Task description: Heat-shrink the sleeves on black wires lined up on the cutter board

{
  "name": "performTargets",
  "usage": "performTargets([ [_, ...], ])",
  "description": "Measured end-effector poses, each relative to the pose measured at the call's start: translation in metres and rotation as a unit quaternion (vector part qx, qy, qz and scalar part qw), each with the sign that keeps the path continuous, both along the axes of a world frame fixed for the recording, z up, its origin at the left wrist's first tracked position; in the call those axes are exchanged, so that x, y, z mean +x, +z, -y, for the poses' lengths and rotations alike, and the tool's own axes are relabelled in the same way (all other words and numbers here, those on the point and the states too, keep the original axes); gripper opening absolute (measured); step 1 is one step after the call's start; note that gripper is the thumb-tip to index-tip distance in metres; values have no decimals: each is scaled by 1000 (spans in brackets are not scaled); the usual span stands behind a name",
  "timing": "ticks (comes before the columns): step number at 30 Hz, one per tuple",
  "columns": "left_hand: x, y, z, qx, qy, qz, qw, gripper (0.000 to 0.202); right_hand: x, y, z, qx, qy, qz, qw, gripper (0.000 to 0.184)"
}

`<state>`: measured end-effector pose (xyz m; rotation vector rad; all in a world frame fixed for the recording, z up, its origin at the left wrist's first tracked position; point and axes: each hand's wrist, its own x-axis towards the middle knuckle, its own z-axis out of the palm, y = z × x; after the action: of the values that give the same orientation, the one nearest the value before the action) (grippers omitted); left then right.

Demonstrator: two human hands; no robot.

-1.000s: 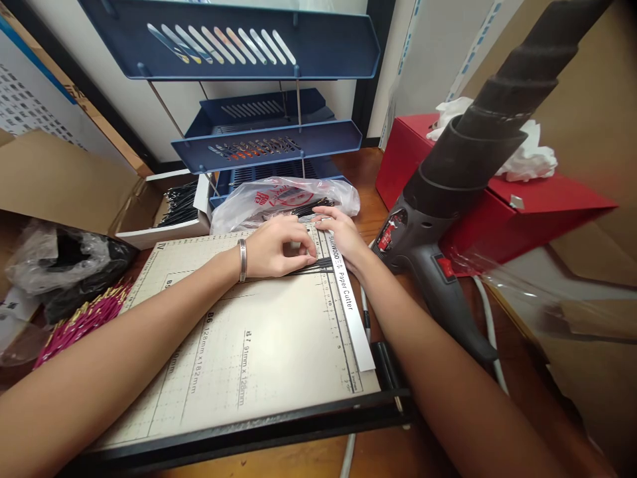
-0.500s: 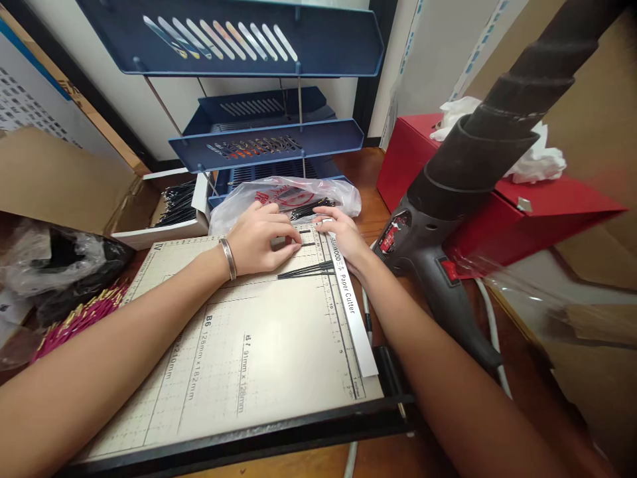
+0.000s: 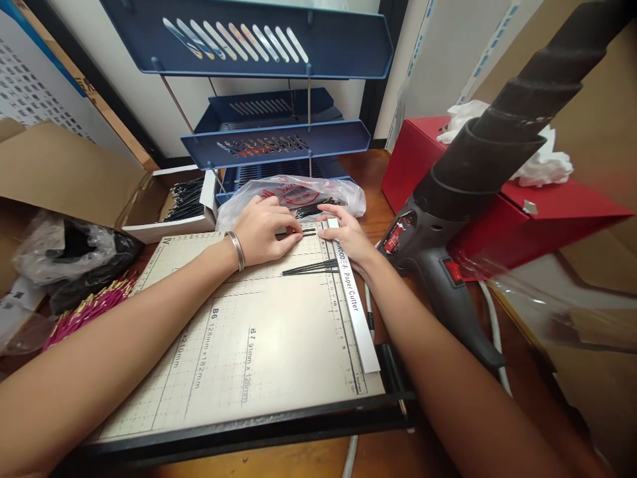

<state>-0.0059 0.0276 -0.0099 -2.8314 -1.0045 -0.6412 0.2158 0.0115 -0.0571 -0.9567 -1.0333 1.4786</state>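
Observation:
My left hand (image 3: 271,229), with a metal bracelet at the wrist, is over the far part of the paper cutter's board (image 3: 279,345). Thumb and forefinger are pinched on a thin black wire (image 3: 311,234), its end pointing right. A second short black piece lies just beyond it. At the far end of the white Paper Cutter strip (image 3: 355,312) is my right hand (image 3: 348,236), fingers apart, its thumb touching near the strip. Several black wires (image 3: 308,267) lie nearer me, their right ends at the strip.
A clear plastic bag (image 3: 348,196) with black wires sits behind the board. A box (image 3: 209,199) of black wires and magenta wires (image 3: 94,309) are on the left. To the right are a heat gun (image 3: 432,245) and a red box (image 3: 413,146). A blue rack (image 3: 343,136) stands behind.
My left hand has moved the pinched black wire away from me, close to the other short black piece. My right thumb has shifted slightly at the strip's far end. The view has shifted a little.

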Motion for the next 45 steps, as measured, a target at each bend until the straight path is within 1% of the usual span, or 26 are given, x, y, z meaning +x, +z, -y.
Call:
performTargets([
  [11, 1, -2, -1, -10, -2, 14, 1000, 24, 0, -2, 0, 2, -6, -1, 1000, 69],
  [19, 1, -5, -4, -17, -13, 24, 999, 24, 1, -5, -3, 22, 3, 13, 1000, 67],
  [24, 0, -6, -4, -11, -18, 24, 999, 24, 2, -5, -3, 24, 9, 13, 1000, 67],
  [34, 3, -2, -1, -9, 3, 15, 1000, 29, -1, 0, 0, 7, -5, 12, 1000, 64],
  [41, 3, 0, 1, -16, 7, 10, 1000, 25, -1, -2, -1, 8, -3, 21, 1000, 64],
  [45, 3, 0, 0, -22, 11, 8, 1000, 26, -1, 0, -1, 6, -7, 21, 1000, 65],
])
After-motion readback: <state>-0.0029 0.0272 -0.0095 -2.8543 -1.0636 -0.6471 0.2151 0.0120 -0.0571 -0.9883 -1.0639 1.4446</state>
